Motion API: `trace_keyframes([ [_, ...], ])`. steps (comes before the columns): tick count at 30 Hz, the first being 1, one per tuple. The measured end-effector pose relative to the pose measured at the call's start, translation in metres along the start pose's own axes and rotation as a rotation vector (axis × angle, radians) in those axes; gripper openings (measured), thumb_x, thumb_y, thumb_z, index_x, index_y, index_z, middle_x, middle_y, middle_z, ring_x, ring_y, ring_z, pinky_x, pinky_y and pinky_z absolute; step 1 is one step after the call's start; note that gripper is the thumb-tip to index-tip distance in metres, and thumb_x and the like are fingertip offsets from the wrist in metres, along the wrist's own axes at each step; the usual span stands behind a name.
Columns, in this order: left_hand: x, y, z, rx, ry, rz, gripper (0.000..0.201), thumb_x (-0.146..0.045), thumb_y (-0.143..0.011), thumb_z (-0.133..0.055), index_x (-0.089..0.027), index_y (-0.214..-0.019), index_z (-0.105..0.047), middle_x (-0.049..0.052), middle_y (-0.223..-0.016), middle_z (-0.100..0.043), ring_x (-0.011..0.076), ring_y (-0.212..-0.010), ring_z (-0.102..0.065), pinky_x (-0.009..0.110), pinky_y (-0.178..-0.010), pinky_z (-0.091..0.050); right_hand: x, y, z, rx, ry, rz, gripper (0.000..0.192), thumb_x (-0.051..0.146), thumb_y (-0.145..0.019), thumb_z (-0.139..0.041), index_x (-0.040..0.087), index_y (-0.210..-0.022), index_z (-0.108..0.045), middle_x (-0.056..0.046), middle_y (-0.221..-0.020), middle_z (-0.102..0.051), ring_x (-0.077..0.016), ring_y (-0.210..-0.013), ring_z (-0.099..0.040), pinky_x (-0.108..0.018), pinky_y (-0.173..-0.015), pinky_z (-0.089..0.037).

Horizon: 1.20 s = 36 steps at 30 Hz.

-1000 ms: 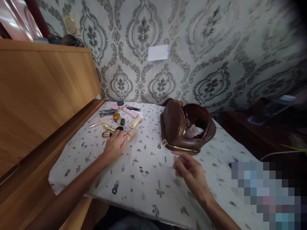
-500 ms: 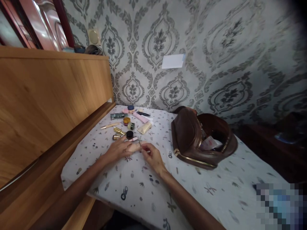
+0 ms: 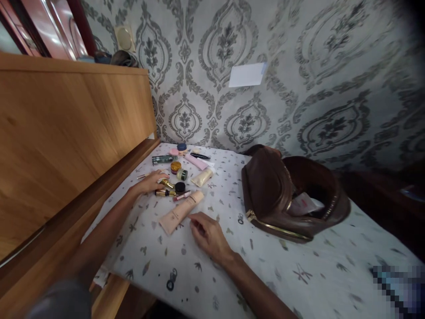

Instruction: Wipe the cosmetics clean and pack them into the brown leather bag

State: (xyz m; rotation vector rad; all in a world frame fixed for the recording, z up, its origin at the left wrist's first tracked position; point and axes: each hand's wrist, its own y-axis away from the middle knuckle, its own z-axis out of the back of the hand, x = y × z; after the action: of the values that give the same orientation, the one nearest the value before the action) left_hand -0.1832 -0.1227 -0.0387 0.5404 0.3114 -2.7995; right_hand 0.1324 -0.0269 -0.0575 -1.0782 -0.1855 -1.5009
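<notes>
On the white patterned tablecloth, left hand rests loosely curled over a gold lipstick tube; right hand lies open, empty, just beside a long peach cosmetic tube.

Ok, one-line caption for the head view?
Left hand among cosmetics, right hand by a peach tube, open brown bag alongside.
</notes>
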Motion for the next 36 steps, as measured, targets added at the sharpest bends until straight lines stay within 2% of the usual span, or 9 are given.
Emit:
trace_keyframes([
  [5, -0.004, 0.001, 0.003, 0.024, -0.031, 0.044, 0.026, -0.034, -0.078, -0.064, -0.023, -0.101, -0.071, 0.004, -0.098, -0.063, 0.0250, -0.094, -0.058, 0.034, -0.086, -0.046, 0.000, 0.000, 0.001, 0.033, 0.030, 0.048, 0.023, 0.017, -0.089, -0.048, 0.017, -0.103, -0.067, -0.007, -0.085, -0.067, -0.0176, -0.074, -0.063, -0.029, -0.072, -0.053],
  [13, -0.018, 0.007, 0.012, 0.017, -0.017, -0.008, 0.034, -0.048, -0.081, -0.056, -0.023, -0.097, -0.072, 0.004, -0.094, -0.067, 0.0249, -0.090, -0.061, 0.032, -0.080, -0.047, 0.009, 0.005, -0.001, -0.021, -0.024, -0.067, 0.024, 0.014, -0.083, -0.053, 0.017, -0.099, -0.071, -0.005, -0.083, -0.071, -0.0161, -0.073, -0.064, -0.026, -0.072, -0.052],
  [16, -0.015, 0.005, 0.010, 0.021, -0.010, 0.022, 0.039, -0.056, -0.080, -0.056, -0.025, -0.096, -0.072, 0.003, -0.090, -0.070, 0.0244, -0.085, -0.062, 0.031, -0.076, -0.049, 0.020, 0.011, 0.024, -0.117, -0.072, -0.110, 0.022, 0.016, -0.084, -0.053, 0.019, -0.096, -0.071, -0.004, -0.081, -0.071, -0.0148, -0.070, -0.064, -0.024, -0.067, -0.052],
  [19, -0.014, 0.004, 0.007, 0.006, 0.021, -0.010, 0.041, -0.064, -0.085, -0.050, -0.031, -0.100, -0.071, -0.002, -0.091, -0.071, 0.0228, -0.089, -0.064, 0.033, -0.081, -0.051, 0.030, 0.022, 0.072, -0.214, -0.053, -0.098, 0.021, 0.019, -0.087, -0.052, 0.018, -0.096, -0.071, -0.005, -0.082, -0.071, -0.0153, -0.072, -0.064, -0.026, -0.069, -0.052],
  [24, -0.025, 0.012, 0.014, -0.142, 0.065, 0.062, 0.051, -0.079, -0.078, -0.049, -0.036, -0.096, -0.068, -0.010, -0.096, -0.074, 0.0210, -0.094, -0.067, 0.037, -0.089, -0.053, 0.026, 0.041, 0.127, -0.394, -0.077, -0.265, 0.018, 0.028, -0.090, -0.055, 0.019, -0.089, -0.071, -0.003, -0.078, -0.069, -0.0141, -0.071, -0.063, -0.024, -0.065, -0.049],
  [27, -0.049, 0.019, 0.025, -0.274, 0.114, 0.140, 0.044, -0.077, -0.074, -0.056, -0.038, -0.093, -0.066, -0.014, -0.098, -0.073, 0.0219, -0.096, -0.068, 0.040, -0.092, -0.053, 0.019, 0.045, 0.118, -0.359, -0.206, -0.355, 0.018, 0.032, -0.089, -0.057, 0.019, -0.089, -0.070, -0.001, -0.075, -0.066, -0.0135, -0.070, -0.062, -0.023, -0.063, -0.047],
  [30, -0.095, 0.024, 0.024, -0.279, 0.153, 0.068, 0.033, -0.068, -0.078, -0.059, -0.040, -0.093, -0.066, -0.013, -0.100, -0.072, 0.0225, -0.097, -0.067, 0.040, -0.091, -0.053, 0.016, 0.037, 0.094, -0.269, -0.481, -0.418, 0.030, 0.043, -0.087, -0.061, 0.019, -0.103, -0.066, 0.000, -0.075, -0.063, -0.0123, -0.065, -0.061, -0.022, -0.056, -0.045],
  [33, -0.155, 0.031, 0.002, -0.166, 0.116, -0.114, 0.033, -0.059, -0.084, -0.056, -0.032, -0.099, -0.069, 0.000, -0.100, -0.071, 0.0247, -0.092, -0.067, 0.037, -0.082, -0.056, 0.015, 0.027, 0.075, -0.232, -0.733, -0.451, 0.051, 0.057, -0.082, -0.063, 0.020, -0.117, -0.058, 0.000, -0.079, -0.063, -0.0108, -0.059, -0.060, -0.022, -0.052, -0.044],
  [36, -0.203, 0.036, -0.031, -0.156, -0.039, -0.221, 0.026, -0.041, -0.094, -0.047, -0.027, -0.101, -0.068, 0.006, -0.104, -0.065, 0.0269, -0.100, -0.063, 0.040, -0.087, -0.053, 0.011, 0.026, 0.067, -0.287, -0.727, -0.442, 0.048, 0.063, -0.080, -0.063, 0.019, -0.096, -0.064, 0.002, -0.069, -0.061, -0.0097, -0.054, -0.056, -0.022, -0.052, -0.044],
])
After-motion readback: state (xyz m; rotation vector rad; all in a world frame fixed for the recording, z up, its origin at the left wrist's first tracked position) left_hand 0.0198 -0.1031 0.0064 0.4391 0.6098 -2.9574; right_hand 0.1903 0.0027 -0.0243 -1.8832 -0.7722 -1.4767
